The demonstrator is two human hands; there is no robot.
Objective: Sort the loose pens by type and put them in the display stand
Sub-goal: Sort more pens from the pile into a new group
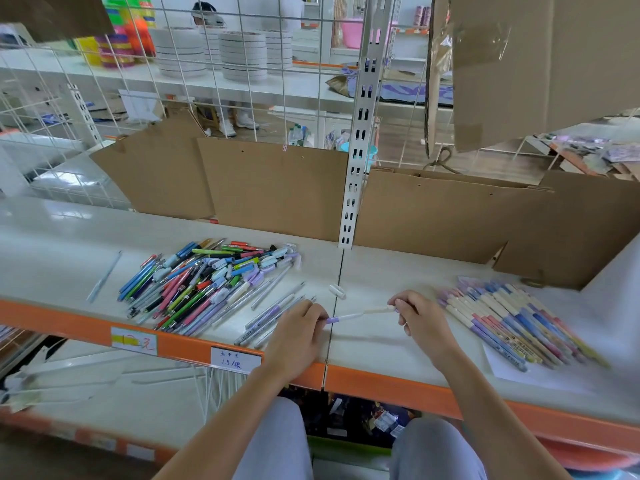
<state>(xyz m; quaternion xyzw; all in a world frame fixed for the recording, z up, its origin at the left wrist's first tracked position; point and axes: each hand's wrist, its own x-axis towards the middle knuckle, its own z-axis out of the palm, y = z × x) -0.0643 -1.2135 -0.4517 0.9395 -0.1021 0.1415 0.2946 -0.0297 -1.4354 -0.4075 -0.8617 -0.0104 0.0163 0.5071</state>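
Observation:
A purple-and-white pen (356,315) is held just above the shelf between both hands. My left hand (298,329) pinches its purple end and my right hand (419,315) pinches its pale capped end. A mixed pile of loose pens (207,282) lies to the left on the white shelf (381,348). Beside my left hand lie several slim purple-grey pens (273,313). On the right, a sorted row of pastel pens (512,323) rests on a white sheet. No display stand shows.
A loose white cap (336,291) lies behind the held pen. One pale pen (104,277) lies alone at far left. Cardboard panels (277,188) stand along the shelf's back, with a white slotted post (356,150) in the middle. The shelf's orange front edge (180,344) carries price labels.

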